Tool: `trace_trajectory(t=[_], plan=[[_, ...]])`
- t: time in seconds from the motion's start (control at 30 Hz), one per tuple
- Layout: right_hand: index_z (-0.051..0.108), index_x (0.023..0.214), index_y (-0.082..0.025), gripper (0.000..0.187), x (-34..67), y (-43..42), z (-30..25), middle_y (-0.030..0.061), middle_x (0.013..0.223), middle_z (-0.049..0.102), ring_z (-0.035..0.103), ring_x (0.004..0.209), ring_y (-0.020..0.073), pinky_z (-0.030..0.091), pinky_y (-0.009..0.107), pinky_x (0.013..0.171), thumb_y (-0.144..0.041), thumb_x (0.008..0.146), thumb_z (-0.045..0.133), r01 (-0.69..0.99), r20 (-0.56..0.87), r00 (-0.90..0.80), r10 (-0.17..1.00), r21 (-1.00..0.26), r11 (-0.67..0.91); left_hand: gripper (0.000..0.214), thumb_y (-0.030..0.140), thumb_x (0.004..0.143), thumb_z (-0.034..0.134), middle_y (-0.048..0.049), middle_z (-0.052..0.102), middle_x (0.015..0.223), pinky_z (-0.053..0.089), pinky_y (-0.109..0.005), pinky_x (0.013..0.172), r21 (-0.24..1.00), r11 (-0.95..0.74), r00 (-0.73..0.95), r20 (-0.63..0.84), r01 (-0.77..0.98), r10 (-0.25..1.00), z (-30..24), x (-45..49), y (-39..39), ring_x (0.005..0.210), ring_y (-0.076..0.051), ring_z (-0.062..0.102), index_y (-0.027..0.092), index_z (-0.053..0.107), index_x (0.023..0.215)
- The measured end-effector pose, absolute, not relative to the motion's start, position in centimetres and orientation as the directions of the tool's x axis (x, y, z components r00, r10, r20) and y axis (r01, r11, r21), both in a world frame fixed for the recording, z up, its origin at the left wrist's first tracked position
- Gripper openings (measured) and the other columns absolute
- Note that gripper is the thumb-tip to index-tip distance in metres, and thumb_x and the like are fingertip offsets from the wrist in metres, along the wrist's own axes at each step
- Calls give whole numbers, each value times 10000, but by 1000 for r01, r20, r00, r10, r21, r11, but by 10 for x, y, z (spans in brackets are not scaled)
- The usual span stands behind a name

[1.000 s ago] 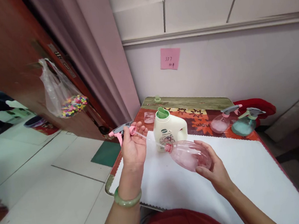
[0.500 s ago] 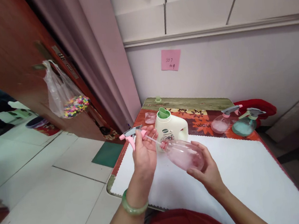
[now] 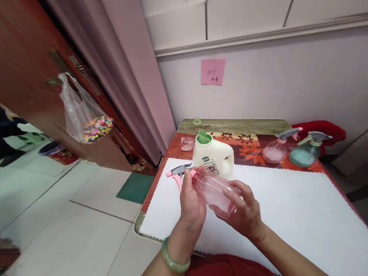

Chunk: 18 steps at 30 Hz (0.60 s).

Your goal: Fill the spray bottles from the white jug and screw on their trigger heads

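Note:
My left hand (image 3: 191, 199) is closed round the pink and grey trigger spray head (image 3: 179, 174), which sits at the neck of a clear pink spray bottle (image 3: 214, 190). My right hand (image 3: 243, 211) grips the bottle's body from below and the side, holding it tilted above the white cloth (image 3: 279, 215). A green bangle (image 3: 174, 258) is on my left wrist. A cream detergent jug (image 3: 213, 154) with a green cap stands just behind the hands.
A pink spray bottle (image 3: 274, 150) and a teal one (image 3: 305, 153) stand at the table's back right. A small clear cup (image 3: 187, 143) sits back left. A plastic bag of coloured beads (image 3: 85, 118) hangs on the door. Another person stands far left.
My left hand has brought the spray head with its tube rightward into the bottle's neck. Both hands have come together over the cloth.

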State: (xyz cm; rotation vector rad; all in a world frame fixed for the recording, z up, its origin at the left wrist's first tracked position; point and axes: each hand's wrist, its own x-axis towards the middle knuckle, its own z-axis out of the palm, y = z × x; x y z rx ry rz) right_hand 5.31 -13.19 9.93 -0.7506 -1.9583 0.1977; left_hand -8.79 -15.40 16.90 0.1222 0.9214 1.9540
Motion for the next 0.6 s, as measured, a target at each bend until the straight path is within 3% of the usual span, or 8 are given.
trace_trajectory(t=[0.07,0.17,0.27,0.3,0.37,0.43,0.5,0.6], plan=[[492,1244,-450,637,53,-132,97,91,1214,598,659,1108,359,620,574,836,-354,719,839,426,714,-320,622,-478,768,339,508,839,717,-62,751,863,528,-333,859,648,-293,-568,-264,-704,780,168,-86,-153,838,-192,706,172,733,881],[500,1277,-364,734,48,-138,105,124,1264,599,625,1183,382,600,587,904,-419,648,874,313,562,-235,793,-728,610,297,481,838,724,-65,760,914,508,-352,926,667,-354,-614,-198,-655,764,166,-85,-153,902,-202,706,188,726,886],[492,1302,-292,813,45,-146,124,133,1266,627,683,1062,337,655,463,727,-542,624,865,10,99,-289,952,-994,106,352,522,824,725,-83,759,970,493,-385,968,702,-352,-587,-115,-619,802,165,-88,-157,984,-236,702,185,722,928],[522,1280,-270,759,45,-147,132,128,1208,662,714,958,298,647,382,611,-621,670,808,-88,-109,-381,918,-984,-153,370,539,824,718,-83,756,977,492,-394,972,707,-339,-558,-94,-620,825,165,-89,-159,1002,-247,699,188,721,942],[600,1200,-213,733,47,-146,145,129,1036,722,727,755,219,561,242,438,-802,764,597,-149,-423,-631,651,-757,-636,377,556,822,711,-67,743,937,495,-406,973,706,-323,-499,-50,-631,865,167,-91,-162,1010,-261,696,202,713,950],[648,1133,-153,913,50,-144,154,142,897,739,707,628,163,500,168,386,-938,755,372,-60,-498,-803,326,-477,-877,350,541,816,723,-41,714,868,495,-413,979,692,-323,-455,-8,-646,891,171,-92,-165,1008,-263,692,220,697,953],[650,1151,-132,1043,51,-144,157,164,906,745,705,604,150,501,158,391,-992,708,259,2,-468,-862,195,-388,-922,332,525,807,739,-25,680,818,498,-419,982,683,-329,-446,6,-652,895,175,-91,-166,995,-261,690,230,677,945],[552,1328,-206,981,49,-151,150,192,1158,713,758,814,249,592,276,470,-953,766,256,-128,-393,-769,504,-678,-724,307,504,821,734,-21,665,804,507,-413,972,696,-350,-494,-7,-626,870,179,-91,-165,964,-246,691,231,654,936]])
